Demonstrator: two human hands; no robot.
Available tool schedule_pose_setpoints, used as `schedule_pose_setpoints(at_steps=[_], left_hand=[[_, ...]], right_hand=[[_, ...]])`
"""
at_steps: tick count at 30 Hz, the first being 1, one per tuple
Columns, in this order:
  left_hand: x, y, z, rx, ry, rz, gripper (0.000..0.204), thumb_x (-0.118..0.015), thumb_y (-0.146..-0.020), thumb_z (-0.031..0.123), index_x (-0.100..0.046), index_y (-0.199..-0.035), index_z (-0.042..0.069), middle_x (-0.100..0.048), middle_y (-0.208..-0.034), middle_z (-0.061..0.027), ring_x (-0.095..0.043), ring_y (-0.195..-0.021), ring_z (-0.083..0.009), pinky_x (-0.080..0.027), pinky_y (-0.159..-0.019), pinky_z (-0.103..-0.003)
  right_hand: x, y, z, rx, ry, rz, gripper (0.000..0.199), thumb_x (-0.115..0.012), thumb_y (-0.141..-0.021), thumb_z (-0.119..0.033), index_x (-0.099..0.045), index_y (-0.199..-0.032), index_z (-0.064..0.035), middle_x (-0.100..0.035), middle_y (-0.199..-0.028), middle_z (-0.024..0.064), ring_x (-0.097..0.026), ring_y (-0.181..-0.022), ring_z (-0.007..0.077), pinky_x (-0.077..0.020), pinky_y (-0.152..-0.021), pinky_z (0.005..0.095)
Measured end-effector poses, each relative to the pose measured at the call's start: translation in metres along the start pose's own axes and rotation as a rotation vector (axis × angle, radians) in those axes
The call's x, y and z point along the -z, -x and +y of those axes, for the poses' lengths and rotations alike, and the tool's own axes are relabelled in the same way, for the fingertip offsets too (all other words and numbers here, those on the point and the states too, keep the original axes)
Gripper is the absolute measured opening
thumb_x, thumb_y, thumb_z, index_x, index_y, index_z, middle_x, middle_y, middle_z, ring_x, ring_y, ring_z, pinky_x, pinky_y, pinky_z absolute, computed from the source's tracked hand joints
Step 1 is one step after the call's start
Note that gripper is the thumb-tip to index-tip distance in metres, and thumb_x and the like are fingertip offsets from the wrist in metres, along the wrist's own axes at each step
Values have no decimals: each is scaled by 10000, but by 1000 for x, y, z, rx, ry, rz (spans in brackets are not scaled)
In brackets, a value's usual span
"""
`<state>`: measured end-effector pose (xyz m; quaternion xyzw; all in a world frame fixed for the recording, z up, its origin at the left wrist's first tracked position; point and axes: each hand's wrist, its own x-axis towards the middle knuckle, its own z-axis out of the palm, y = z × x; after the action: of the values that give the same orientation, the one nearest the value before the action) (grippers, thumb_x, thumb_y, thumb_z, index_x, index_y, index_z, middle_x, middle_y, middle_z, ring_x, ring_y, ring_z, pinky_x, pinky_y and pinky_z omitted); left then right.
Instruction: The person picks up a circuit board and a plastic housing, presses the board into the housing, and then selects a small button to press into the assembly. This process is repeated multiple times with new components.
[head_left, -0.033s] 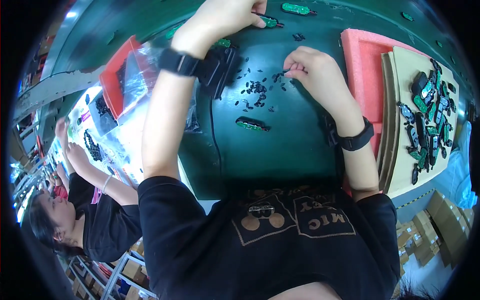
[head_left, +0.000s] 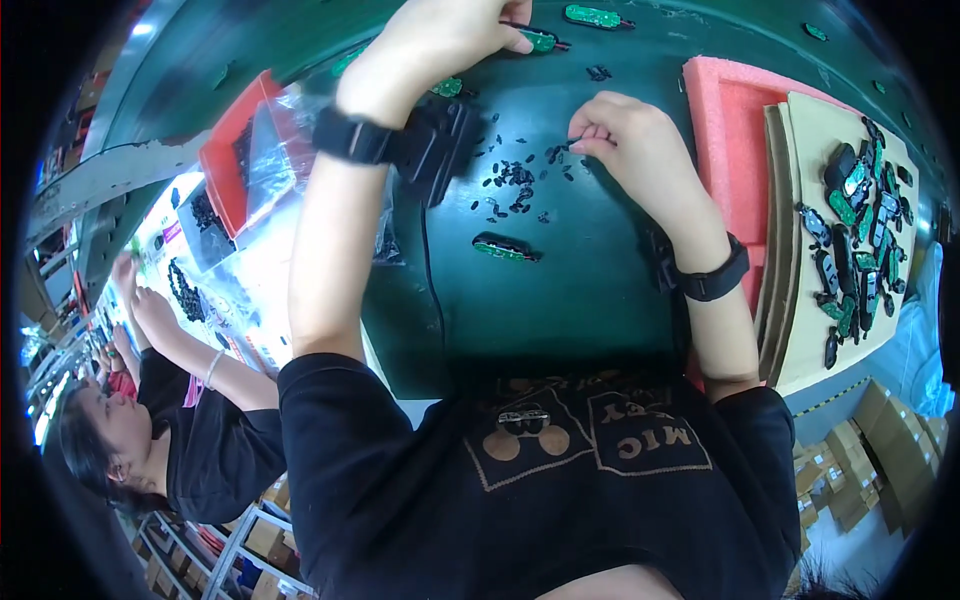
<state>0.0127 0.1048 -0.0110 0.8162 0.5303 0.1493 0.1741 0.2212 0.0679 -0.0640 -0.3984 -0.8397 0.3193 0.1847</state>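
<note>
At the far edge of the green work surface, my left hand [head_left: 455,35] has its thumb and fingers closed on a green circuit board in a slim black shell [head_left: 545,42]. Part of that board is hidden by the thumb. My right hand [head_left: 630,140] hovers right of a scatter of small black parts [head_left: 515,175], its thumb and forefinger pinching one small black part [head_left: 575,143]. Closer to me lies another black shell with a green board [head_left: 503,247]. One more green board [head_left: 595,17] rests beyond my left hand, and a small black cluster [head_left: 598,73] sits beyond my right.
On the right, a pink foam tray [head_left: 720,120] stands beside stacked cardboard holding a pile of boards and black shells [head_left: 860,240]. At left are a red bin [head_left: 228,165] and clear plastic bags [head_left: 275,150]. A co-worker [head_left: 190,420] handles things beyond them.
My left wrist and forearm have turned slightly, and the black device on that wrist has swung a little. My right hand has barely moved.
</note>
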Motion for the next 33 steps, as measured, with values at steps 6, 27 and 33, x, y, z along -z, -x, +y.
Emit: schedule_pose_setpoints(at_steps=[6,27,33], left_hand=[[19,39,47,213,233,262,107,-664,-699,20,-635,-798,-4,-602,-657,-111,-578,-589,-188,-453,-561,-270],[7,95,32,385,707,449,197,-631,-809,4,-633,-1005,-14,-633,-905,-52,-596,-770,-89,-481,-706,-198],[6,95,32,370,659,454,198,-638,-806,8,-637,-1003,-9,-628,-898,-51,-596,-768,-89,-482,-701,-195]], right_hand=[[-1,0,-2,60,105,28,108,-660,-702,-20,-600,-793,-25,-564,-755,84,-571,-667,232,-458,-610,295],[2,3,-2,31,-29,-26,87,-628,-742,21,-607,-826,9,-590,-791,83,-583,-670,179,-458,-615,254],[18,11,5,-47,-48,-57,110,-624,-739,41,-613,-845,10,-588,-805,81,-574,-684,163,-457,-635,242]])
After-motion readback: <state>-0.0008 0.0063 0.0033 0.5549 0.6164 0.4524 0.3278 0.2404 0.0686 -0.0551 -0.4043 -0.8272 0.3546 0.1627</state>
